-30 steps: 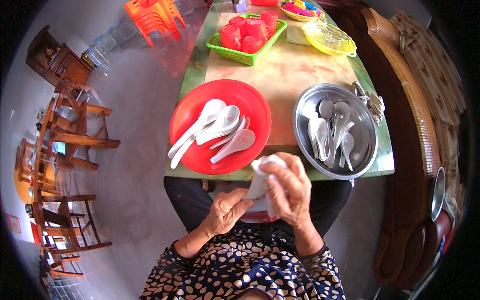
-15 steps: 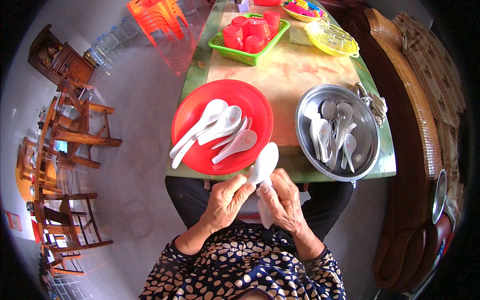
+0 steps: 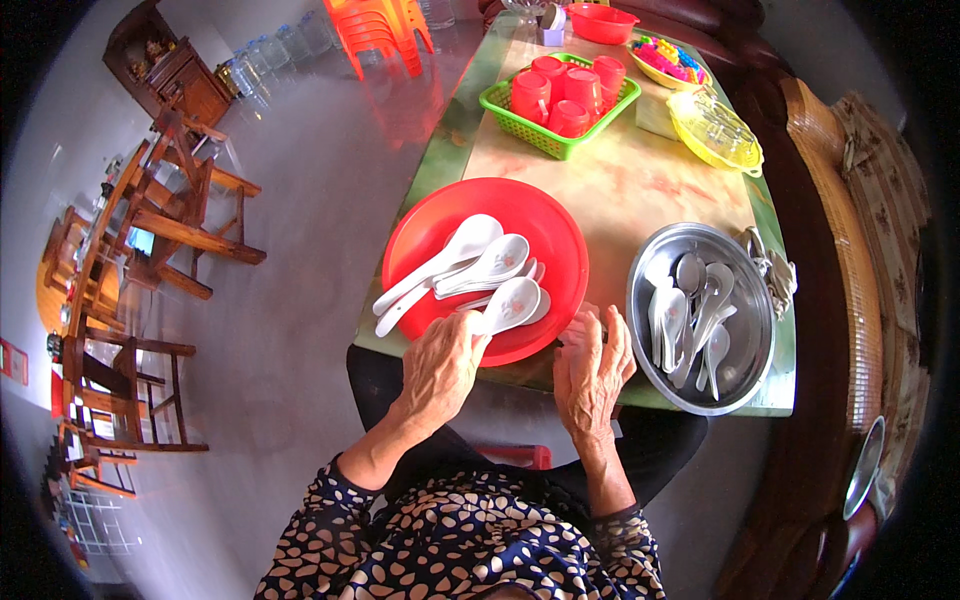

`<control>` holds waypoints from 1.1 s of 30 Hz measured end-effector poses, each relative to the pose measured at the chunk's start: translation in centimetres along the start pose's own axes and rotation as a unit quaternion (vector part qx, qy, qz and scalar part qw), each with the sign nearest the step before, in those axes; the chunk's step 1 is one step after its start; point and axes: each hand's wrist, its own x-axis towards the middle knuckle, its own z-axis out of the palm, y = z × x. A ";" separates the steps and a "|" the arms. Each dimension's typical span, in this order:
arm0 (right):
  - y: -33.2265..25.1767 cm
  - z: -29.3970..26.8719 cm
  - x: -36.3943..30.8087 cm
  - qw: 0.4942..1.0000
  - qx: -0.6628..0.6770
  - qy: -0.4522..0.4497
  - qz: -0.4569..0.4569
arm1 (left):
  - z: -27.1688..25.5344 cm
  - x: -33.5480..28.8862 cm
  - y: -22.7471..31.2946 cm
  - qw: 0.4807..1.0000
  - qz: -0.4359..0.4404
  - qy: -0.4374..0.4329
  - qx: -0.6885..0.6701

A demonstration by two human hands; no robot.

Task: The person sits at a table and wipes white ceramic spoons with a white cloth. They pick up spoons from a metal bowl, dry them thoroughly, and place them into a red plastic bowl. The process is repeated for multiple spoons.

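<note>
My left hand (image 3: 440,370) is closed on the handle of a white soup spoon (image 3: 513,305), whose bowl with a faint flower pattern is over the near part of the red basin (image 3: 545,225). Several white soup spoons (image 3: 470,238) lie in that basin, some handles over its left rim. By the basin's lower right edge, my right hand (image 3: 592,375) has bent fingers around a pale cloth (image 3: 575,335), mostly hidden by the hand. To the right, a steel basin (image 3: 745,370) holds several spoons (image 3: 668,318), white ones and a metal one.
Red cups (image 3: 568,118) stand in a green basket (image 3: 520,128) farther along the table. Beyond are a yellow basket (image 3: 735,155), a bowl of colourful pieces (image 3: 672,62) and a red bowl (image 3: 602,22). Crumpled grey cloth (image 3: 775,270) lies at the table's right edge. Wooden chairs (image 3: 190,225) stand left.
My left hand has carried the spoon away from my right hand, left and over the red basin. My hands have parted, and the view has shifted so the table sits farther right.
</note>
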 end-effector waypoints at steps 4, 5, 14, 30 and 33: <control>-0.7 -0.9 -0.4 0.999 0.015 0.004 -0.029 | 0.8 0.7 -0.6 0.999 -0.009 -0.034 0.021; -0.8 -1.1 -0.5 0.999 0.015 0.002 -0.033 | 1.2 0.9 -0.8 0.999 -0.004 -0.042 0.023; -0.3 -0.2 -1.5 0.999 0.049 0.010 -0.013 | 1.5 1.6 -1.9 0.995 0.005 -0.090 -0.034; 1.0 -5.5 -0.2 0.994 0.072 0.084 -0.027 | 0.6 2.5 0.4 0.996 0.008 -0.087 -0.027; 3.4 -8.9 0.1 0.992 -0.036 0.118 0.007 | 0.6 2.8 1.9 0.997 0.030 -0.047 -0.062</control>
